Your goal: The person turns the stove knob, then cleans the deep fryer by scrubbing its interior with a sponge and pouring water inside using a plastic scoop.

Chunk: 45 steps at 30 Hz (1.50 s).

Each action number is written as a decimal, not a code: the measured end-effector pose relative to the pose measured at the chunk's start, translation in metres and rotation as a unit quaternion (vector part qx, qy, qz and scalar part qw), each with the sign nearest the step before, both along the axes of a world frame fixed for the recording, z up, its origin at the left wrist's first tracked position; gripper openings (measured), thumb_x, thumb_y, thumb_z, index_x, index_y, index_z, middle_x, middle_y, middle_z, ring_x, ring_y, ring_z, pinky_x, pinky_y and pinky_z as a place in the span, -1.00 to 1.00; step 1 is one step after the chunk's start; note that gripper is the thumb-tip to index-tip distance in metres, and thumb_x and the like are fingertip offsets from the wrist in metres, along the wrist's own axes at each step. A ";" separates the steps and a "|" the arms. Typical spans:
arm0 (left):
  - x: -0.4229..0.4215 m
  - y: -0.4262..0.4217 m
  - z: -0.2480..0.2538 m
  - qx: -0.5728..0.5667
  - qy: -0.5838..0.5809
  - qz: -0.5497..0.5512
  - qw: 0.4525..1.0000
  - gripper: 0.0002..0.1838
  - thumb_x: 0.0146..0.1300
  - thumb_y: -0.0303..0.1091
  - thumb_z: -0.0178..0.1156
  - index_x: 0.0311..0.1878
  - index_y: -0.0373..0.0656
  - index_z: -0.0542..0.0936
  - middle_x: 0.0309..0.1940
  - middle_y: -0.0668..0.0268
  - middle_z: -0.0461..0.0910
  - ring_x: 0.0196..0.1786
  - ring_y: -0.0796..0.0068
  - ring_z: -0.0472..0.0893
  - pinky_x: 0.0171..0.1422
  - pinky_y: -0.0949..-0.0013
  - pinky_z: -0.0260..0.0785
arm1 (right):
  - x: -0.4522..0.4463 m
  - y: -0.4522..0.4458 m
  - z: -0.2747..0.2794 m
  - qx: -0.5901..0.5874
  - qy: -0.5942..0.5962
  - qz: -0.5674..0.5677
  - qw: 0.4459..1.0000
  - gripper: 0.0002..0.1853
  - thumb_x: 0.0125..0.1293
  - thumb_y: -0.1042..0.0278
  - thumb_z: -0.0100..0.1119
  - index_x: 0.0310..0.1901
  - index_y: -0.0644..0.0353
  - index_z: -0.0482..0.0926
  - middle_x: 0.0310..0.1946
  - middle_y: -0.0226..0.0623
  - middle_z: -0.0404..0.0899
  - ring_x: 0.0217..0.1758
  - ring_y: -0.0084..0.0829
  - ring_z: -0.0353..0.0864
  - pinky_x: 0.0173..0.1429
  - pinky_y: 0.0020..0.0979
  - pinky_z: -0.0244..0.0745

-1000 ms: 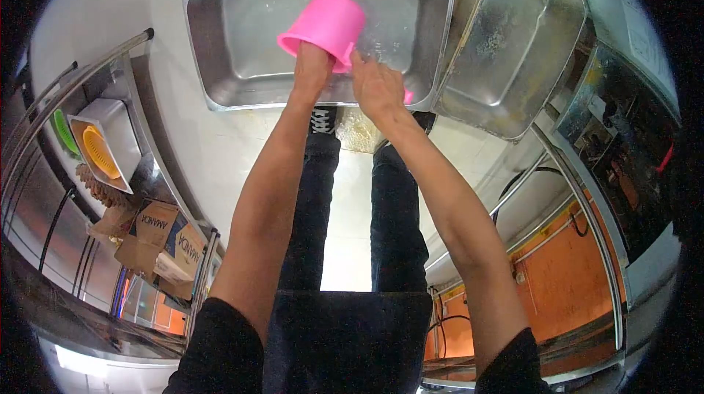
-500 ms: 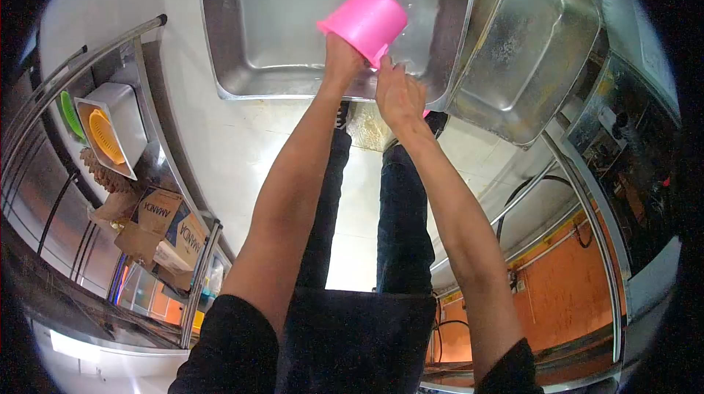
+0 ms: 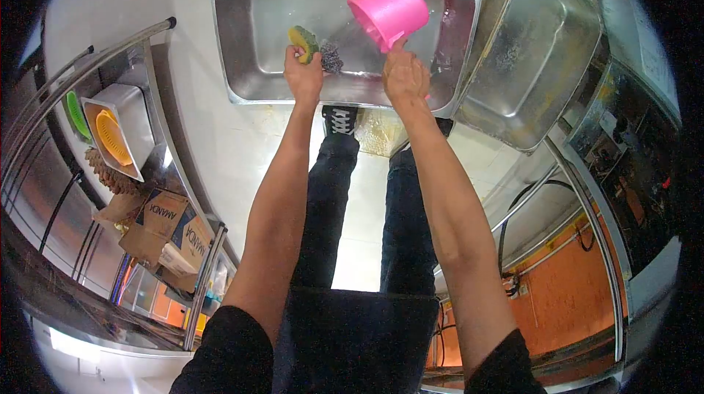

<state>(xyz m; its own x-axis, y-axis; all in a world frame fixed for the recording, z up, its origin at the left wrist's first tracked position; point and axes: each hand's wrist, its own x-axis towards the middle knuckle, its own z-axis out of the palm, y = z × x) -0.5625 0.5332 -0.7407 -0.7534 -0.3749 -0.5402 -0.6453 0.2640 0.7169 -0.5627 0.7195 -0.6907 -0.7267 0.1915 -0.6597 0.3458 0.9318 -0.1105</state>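
Observation:
My left hand (image 3: 303, 78) is closed around a yellow and green sponge (image 3: 302, 43) over the near part of a steel basin (image 3: 231, 42). Right beside the sponge is a dark steel wool scourer (image 3: 332, 59); whether my fingers touch it I cannot tell. My right hand (image 3: 407, 78) grips the handle of a pink plastic dipper (image 3: 400, 9), tilted sideways over the basin with its mouth facing left. A little water glistens on the basin floor.
A second steel basin (image 3: 528, 64), stained, stands to the right. On the left, a metal shelf holds a steel pan (image 3: 132, 119) with an orange basket (image 3: 112, 137), and a cardboard box (image 3: 161, 221). My shoe (image 3: 339, 121) is close to the basin's near edge.
My left hand has come out of the dipper's mouth and moved left, now showing the sponge. The dipper has shifted slightly right in my right hand, and the scourer has come into sight.

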 end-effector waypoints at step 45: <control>0.007 -0.131 0.470 0.281 -0.061 -0.068 0.955 -0.41 0.29 -0.46 0.13 0.37 -0.02 0.20 0.09 0.24 0.47 0.00 0.39 0.55 -0.13 0.37 0.49 | 0.099 0.101 0.611 -0.501 0.100 -0.454 0.730 -0.54 0.49 -0.05 -0.09 0.16 0.13 0.49 -0.71 -0.58 0.25 -0.80 -0.72 0.19 -0.82 -0.60 0.14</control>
